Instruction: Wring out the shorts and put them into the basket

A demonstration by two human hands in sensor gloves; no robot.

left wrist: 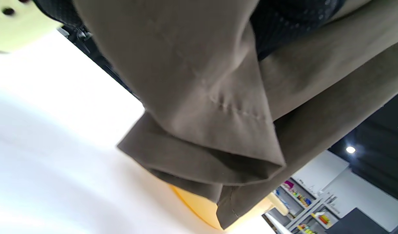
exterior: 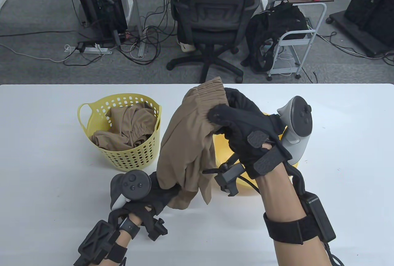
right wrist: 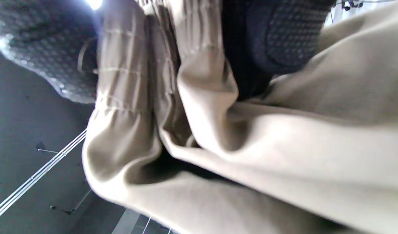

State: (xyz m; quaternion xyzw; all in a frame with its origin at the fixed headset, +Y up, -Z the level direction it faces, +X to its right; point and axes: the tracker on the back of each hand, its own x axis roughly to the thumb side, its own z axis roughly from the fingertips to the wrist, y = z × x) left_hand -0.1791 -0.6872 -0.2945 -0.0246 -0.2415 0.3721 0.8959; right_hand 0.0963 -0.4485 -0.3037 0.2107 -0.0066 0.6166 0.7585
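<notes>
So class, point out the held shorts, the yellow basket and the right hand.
shorts (exterior: 184,143), table view, hanging fabric middle.
yellow basket (exterior: 135,155), table view, perforated front wall.
right hand (exterior: 246,130), table view, glove back.

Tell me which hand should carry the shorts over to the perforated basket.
Probably the left hand: it grips the shorts at their lower end, nearer the basket. The right hand holds the waistband farther away.

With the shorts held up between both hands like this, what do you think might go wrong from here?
1. The right hand grips only the waistband of the shorts; under a twist it might slip free.
2. The shorts hang partly beyond the yellow basin, so wrung water may land on the table.
3. The basket already holds brown clothing, so added shorts may sit high or hang over the rim.
</notes>
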